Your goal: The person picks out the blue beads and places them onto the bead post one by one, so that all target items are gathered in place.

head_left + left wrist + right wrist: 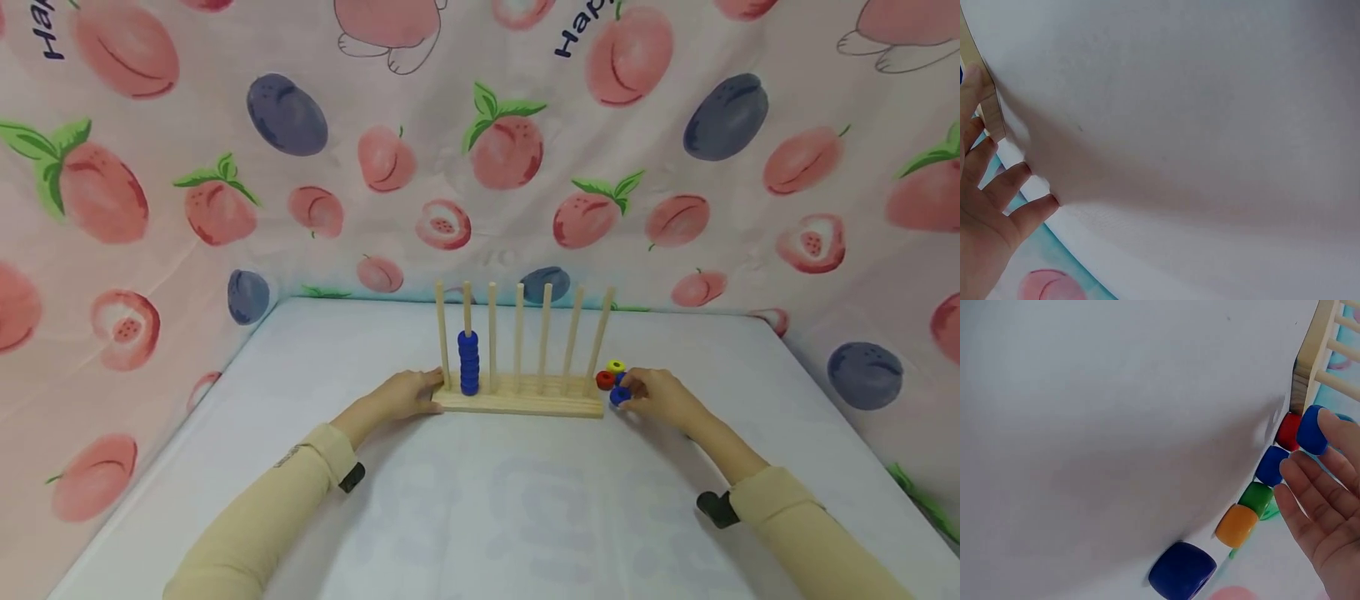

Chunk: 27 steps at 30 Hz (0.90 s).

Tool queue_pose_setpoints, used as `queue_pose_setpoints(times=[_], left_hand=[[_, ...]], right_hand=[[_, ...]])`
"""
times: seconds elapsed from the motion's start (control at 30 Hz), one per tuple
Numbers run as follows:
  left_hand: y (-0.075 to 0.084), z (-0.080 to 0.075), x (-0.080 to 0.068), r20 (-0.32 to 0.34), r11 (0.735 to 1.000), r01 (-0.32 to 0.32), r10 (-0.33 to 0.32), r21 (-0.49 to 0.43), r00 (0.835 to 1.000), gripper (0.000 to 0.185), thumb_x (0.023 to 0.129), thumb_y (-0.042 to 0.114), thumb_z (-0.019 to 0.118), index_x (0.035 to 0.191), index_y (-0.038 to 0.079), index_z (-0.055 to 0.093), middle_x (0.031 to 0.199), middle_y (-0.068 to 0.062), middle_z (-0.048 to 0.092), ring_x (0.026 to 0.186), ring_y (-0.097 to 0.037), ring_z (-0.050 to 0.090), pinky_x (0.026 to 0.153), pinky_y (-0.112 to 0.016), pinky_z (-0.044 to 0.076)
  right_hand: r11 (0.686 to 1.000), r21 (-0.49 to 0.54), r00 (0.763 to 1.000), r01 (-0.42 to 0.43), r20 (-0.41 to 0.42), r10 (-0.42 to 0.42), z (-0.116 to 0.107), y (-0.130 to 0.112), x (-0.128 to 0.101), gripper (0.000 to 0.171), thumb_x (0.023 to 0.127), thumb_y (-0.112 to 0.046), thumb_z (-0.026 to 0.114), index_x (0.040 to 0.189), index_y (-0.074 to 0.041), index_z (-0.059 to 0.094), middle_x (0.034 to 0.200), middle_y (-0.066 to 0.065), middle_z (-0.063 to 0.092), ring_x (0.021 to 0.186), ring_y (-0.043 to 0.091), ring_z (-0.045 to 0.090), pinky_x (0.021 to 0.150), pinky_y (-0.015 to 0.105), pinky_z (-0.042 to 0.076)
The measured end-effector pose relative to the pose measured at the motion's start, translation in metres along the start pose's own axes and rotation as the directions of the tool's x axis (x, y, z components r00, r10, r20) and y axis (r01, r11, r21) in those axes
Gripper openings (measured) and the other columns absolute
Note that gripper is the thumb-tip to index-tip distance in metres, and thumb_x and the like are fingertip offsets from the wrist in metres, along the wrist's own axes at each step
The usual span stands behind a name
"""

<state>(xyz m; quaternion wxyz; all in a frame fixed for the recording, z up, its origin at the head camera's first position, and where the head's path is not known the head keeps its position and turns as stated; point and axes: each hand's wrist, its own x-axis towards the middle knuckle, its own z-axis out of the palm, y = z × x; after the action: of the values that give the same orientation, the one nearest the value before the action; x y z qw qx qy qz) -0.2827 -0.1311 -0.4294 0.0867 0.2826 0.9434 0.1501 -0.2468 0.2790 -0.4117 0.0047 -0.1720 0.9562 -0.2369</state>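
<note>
A pale wooden rack with several upright pegs stands on the white table, and blue ring beads are stacked on its second peg from the left. My left hand grips the left end of the rack's base, with the thumb at the front edge; in the left wrist view the other fingers spread out past the base's end. Beyond the right end, my right hand pinches a blue bead between thumb and fingers. Close by it are a red bead and a yellow bead.
In the right wrist view another blue bead, a green bead, an orange-yellow bead and a dark blue bead lie in a line. A fruit-print cloth hangs behind the white tabletop.
</note>
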Motion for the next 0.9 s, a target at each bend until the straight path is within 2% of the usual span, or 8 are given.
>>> queue_pose_setpoints(times=[0.23,0.4,0.6,0.9], left_hand=[[-0.004,0.002,-0.006,0.001,1.000,0.000,0.000,-0.013,1.000,0.060,0.082,0.035,0.059,0.133,0.009,0.039,0.138,-0.010,0.036,0.120,-0.035,0.042,0.101,-0.045,0.034],[-0.002,0.001,-0.004,0.013,1.000,0.008,-0.007,-0.029,1.000,0.059,0.083,0.035,0.057,0.133,0.010,0.039,0.140,-0.009,0.032,0.122,-0.038,0.038,0.102,-0.047,0.031],[-0.001,0.000,-0.001,0.022,0.999,0.023,-0.022,-0.022,1.000,0.058,0.083,0.035,0.057,0.133,0.011,0.038,0.141,-0.008,0.030,0.124,-0.037,0.036,0.104,-0.047,0.029],[0.001,0.000,-0.003,0.034,0.999,0.040,-0.039,-0.017,0.999,0.058,0.083,0.034,0.057,0.133,0.012,0.039,0.142,-0.008,0.029,0.123,-0.038,0.036,0.103,-0.047,0.030]], right_hand=[[0.999,0.033,0.999,0.034,-0.015,-0.034,0.002,-0.005,-0.004,0.027,0.074,-0.015,0.069,0.094,0.000,0.057,0.085,0.009,0.064,0.079,0.020,0.059,0.076,0.040,0.051],[0.998,0.027,0.998,0.054,-0.028,-0.054,0.002,-0.009,-0.006,0.025,0.074,-0.012,0.069,0.093,0.000,0.057,0.086,0.009,0.065,0.080,0.021,0.061,0.076,0.041,0.051],[0.991,0.005,0.991,0.131,-0.034,-0.131,0.003,-0.020,-0.006,0.024,0.073,-0.010,0.070,0.092,-0.001,0.058,0.084,0.008,0.066,0.081,0.024,0.061,0.074,0.039,0.052],[0.993,0.002,0.993,0.118,-0.022,-0.118,0.006,-0.035,-0.006,0.026,0.073,-0.015,0.070,0.095,-0.005,0.059,0.088,0.008,0.068,0.086,0.027,0.062,0.078,0.046,0.049]])
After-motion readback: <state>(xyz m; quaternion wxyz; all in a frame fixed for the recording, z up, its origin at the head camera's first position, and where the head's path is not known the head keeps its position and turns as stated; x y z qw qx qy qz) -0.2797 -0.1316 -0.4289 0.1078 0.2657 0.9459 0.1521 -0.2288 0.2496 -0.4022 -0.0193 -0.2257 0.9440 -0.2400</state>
